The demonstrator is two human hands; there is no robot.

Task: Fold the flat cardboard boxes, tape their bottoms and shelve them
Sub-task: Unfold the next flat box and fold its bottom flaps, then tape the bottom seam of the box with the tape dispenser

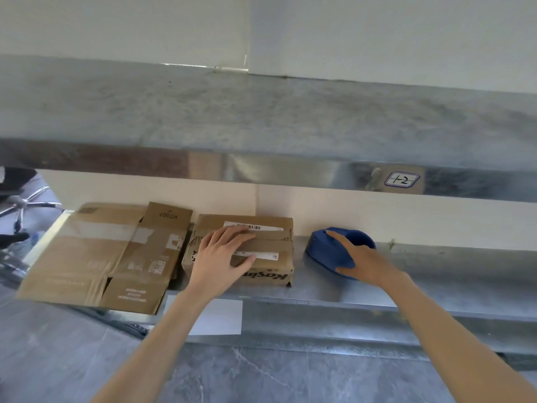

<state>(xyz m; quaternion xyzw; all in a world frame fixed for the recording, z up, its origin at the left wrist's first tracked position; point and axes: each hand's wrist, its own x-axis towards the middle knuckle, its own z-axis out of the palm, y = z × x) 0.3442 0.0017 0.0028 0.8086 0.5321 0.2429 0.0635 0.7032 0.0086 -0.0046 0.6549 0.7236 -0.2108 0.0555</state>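
A folded cardboard box with white labels and tape on its upturned face stands on the lower metal shelf. My left hand rests on top of it, fingers spread and fairly straight. To its right lies a blue tape dispenser. My right hand grips it, index finger along its top and thumb under its near side. Flat cardboard boxes lie stacked on the shelf to the left, overhanging its front edge.
An upper metal shelf juts out above, with a label reading "1-2" on its front edge. The wall is close behind the boxes. A chair base shows at far left. Grey tiled floor lies below.
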